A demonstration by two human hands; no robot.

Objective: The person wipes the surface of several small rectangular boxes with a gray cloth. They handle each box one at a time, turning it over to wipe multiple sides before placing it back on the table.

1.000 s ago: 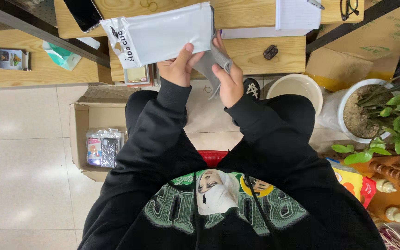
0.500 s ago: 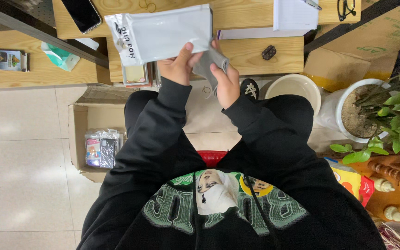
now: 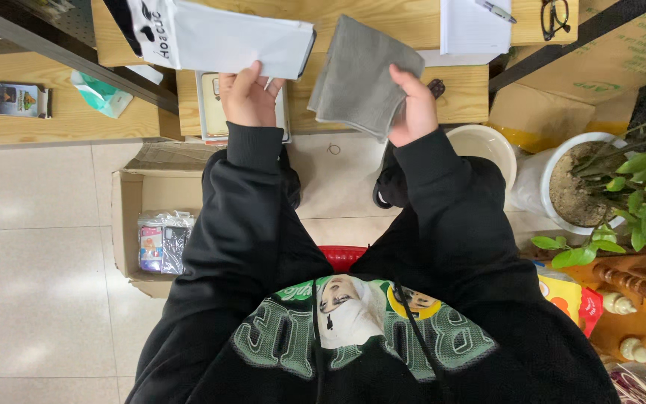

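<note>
A white plastic pouch (image 3: 222, 37) with black lettering at one end is held up in the left hand (image 3: 248, 96), whose fingers are closed around its lower edge, the thumb set against the near face. A folded grey cloth (image 3: 359, 75) is held in the right hand (image 3: 413, 105); the fingers are curled behind its lower right corner and the thumb is pressed on the front, so the cloth hangs as a flat tilted square. Pouch and cloth are kept side by side, close together but not touching, above a wooden table (image 3: 428, 97).

Below the left hand a phone case in a clear packet (image 3: 214, 112) is seen lying on the table. A white notepad (image 3: 472, 26) with a pen (image 3: 496, 10) on it and a pair of glasses (image 3: 555, 16) are placed at the far right of the table. A green packet (image 3: 99, 93) and a small printed box (image 3: 13, 99) are found on a lower shelf to the left.

On the tiled floor an open cardboard box (image 3: 125, 217) is set, with wrapped goods (image 3: 162, 243) in it. To the right a white bucket (image 3: 484, 146) and a white pot with a green plant (image 3: 637, 194) are stood near each other. Black sleeves and a printed black sweatshirt are seen in the foreground
</note>
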